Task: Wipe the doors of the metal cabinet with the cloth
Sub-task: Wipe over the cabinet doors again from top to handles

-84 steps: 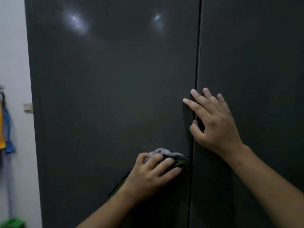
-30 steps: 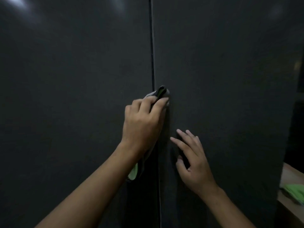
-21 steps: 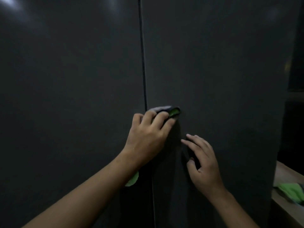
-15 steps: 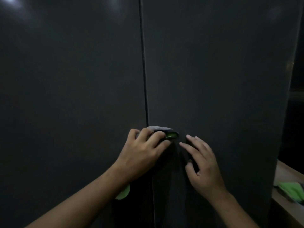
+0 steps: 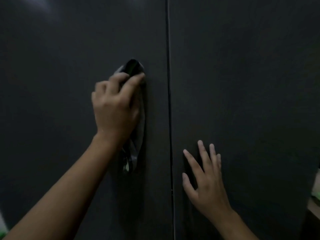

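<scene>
Cloth (image 5: 133, 67), gripped by the curled fingers (image 5: 133, 82) of our left hand (image 5: 114, 108), needs firm overlapping strokes left of the door seam (image 5: 168, 101), our flat, open right hand (image 5: 207, 187) bracing right of it.

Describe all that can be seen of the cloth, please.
The cloth is soft, grey fabric, crumpled, with a small green patch near its lower end. The left hand holds it with curled fingers and presses it against the left door, left of the seam. One bunched fold sticks out above the fingertips; a loose tail hangs below the wrist.
</scene>
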### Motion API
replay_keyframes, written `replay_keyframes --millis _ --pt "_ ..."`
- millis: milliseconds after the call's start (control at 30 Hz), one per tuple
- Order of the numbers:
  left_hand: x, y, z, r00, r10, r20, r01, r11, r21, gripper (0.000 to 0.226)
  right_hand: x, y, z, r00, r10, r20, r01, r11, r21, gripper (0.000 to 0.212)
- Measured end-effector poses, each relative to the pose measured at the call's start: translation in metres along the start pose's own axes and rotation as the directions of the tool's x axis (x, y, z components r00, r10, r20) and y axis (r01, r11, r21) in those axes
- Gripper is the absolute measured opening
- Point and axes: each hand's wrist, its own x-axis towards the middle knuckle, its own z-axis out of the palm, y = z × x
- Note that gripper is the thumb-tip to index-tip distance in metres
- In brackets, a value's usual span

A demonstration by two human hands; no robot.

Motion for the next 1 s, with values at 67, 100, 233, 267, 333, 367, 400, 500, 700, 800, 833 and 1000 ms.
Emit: replay_keyframes --millis 67,100,233,267,333,367,400,500,700,800,833,1000 --pt "-0.028 0.009 0.002 0.991 0.128 0.032 -0.128 0.992 -0.007 0.029 -0.009 0.000 0.005 0.998 -0.061 0.010 0.061 0.998 0.001 0.062" --pt "-0.045 0.014 0.003 0.982 0.183 0.050 -0.182 0.983 -0.020 0.028 -0.017 0.001 0.008 0.995 -0.095 0.009 0.095 0.995 0.005 0.060" --pt "-0.110 0.039 0.005 0.957 0.283 0.060 -0.279 0.958 -0.057 0.023 -0.058 0.006 0.030 0.985 -0.170 0.003 0.170 0.985 0.004 0.055" --pt "-0.126 0.045 0.006 0.958 0.281 0.056 -0.278 0.959 -0.061 0.023 -0.071 0.007 0.038 0.987 -0.159 0.011 0.158 0.987 0.011 0.054" --pt "-0.157 0.054 0.008 0.965 0.258 0.051 -0.255 0.965 -0.060 0.022 -0.101 0.009 0.056 0.997 -0.070 0.013 0.069 0.997 0.046 0.052" --pt "-0.172 0.056 0.009 0.968 0.245 0.051 -0.242 0.969 -0.058 0.021 -0.117 0.010 0.064 1.000 -0.002 0.006 0.002 0.998 0.067 0.049" --pt "-0.188 0.058 0.009 0.971 0.232 0.056 -0.229 0.971 -0.062 0.021 -0.132 0.011 0.073 0.997 0.071 -0.001 -0.071 0.994 0.088 0.044" --pt "-0.233 0.060 0.008 0.969 0.223 0.109 -0.211 0.971 -0.113 0.021 -0.176 0.014 0.097 0.973 0.232 0.012 -0.231 0.965 0.124 0.041" --pt "-0.308 0.057 0.007 0.934 0.306 0.186 -0.269 0.942 -0.199 0.016 -0.238 0.025 0.128 0.954 0.255 0.155 -0.276 0.952 0.133 0.045" --pt "-0.337 0.057 0.006 0.924 0.322 0.204 -0.281 0.938 -0.205 0.017 -0.260 0.026 0.138 0.970 0.189 0.149 -0.213 0.963 0.164 0.032" --pt "-0.346 0.057 0.005 0.922 0.327 0.209 -0.285 0.936 -0.207 0.018 -0.267 0.025 0.141 0.974 0.155 0.166 -0.182 0.969 0.167 0.035" --pt "-0.388 0.052 0.000 0.912 0.342 0.225 -0.294 0.930 -0.221 0.022 -0.280 0.039 0.146 0.989 0.134 0.064 -0.139 0.986 0.090 0.029"
